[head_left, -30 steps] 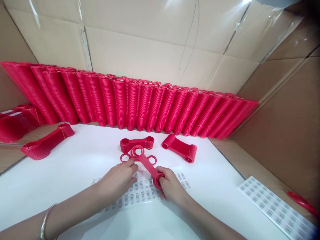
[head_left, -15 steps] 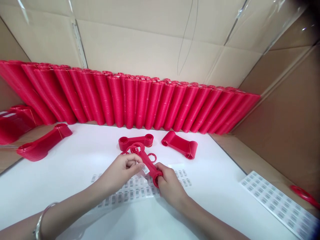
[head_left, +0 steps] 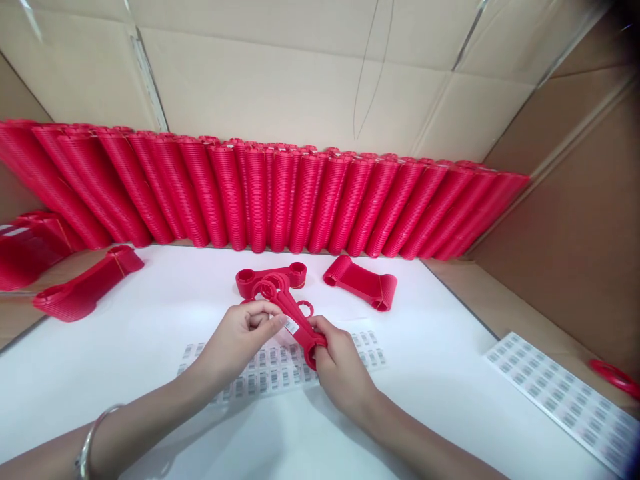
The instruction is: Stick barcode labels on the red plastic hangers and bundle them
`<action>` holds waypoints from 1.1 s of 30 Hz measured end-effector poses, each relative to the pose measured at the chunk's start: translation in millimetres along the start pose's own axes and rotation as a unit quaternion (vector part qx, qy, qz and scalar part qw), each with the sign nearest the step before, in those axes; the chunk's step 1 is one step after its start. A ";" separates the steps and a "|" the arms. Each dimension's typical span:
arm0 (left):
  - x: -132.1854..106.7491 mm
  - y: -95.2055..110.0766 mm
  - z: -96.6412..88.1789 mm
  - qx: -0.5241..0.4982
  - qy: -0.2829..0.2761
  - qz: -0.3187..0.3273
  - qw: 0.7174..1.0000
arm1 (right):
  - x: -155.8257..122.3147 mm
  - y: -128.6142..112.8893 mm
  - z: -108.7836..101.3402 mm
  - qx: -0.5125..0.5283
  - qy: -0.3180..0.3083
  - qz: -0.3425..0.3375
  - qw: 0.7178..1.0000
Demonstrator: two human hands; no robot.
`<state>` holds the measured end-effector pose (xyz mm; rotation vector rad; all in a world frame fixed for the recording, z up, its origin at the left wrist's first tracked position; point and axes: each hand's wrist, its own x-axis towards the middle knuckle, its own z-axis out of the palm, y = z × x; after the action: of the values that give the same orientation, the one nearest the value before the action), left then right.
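Grip of the right hand [head_left: 340, 363] is pressing together around the near ring end of a red two-ring handle [head_left: 284, 305], holding it tilted up off the desk [head_left: 150, 347], while the left hand [head_left: 240, 337] grip is pinching a small white sticker [head_left: 291, 325] against the handle's strap. Both hands are hovering just above a barcode sheet [head_left: 270, 373] lying on the desk, with a short red stack [head_left: 285, 273] just behind, a banded bundle [head_left: 363, 283] to its right, another bundle [head_left: 85, 287] well apart at left, and tall red stacks [head_left: 280, 200] leaning along the cardboard wall [head_left: 300, 87].
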<state>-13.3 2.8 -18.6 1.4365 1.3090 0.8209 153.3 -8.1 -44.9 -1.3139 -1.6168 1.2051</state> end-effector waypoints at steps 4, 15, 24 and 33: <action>0.9 -1.2 0.1 0.015 0.002 -0.002 1.000 | -0.7 0.4 0.4 -0.009 -0.004 0.005 1.000; -2.0 -8.4 1.0 0.381 0.113 0.255 0.881 | -4.4 1.8 2.3 0.006 -0.024 -0.021 0.999; 0.6 -2.7 -11.3 0.559 0.211 0.369 0.712 | -8.0 -0.8 5.7 0.046 -0.052 -0.017 0.997; 4.8 2.9 -23.8 0.477 0.144 0.286 0.819 | -5.0 1.4 2.8 0.067 -0.051 -0.007 0.996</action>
<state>-33.7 12.9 -9.7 2.6859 1.6423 0.7982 152.2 -13.6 -46.9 -1.1723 -1.5831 1.3682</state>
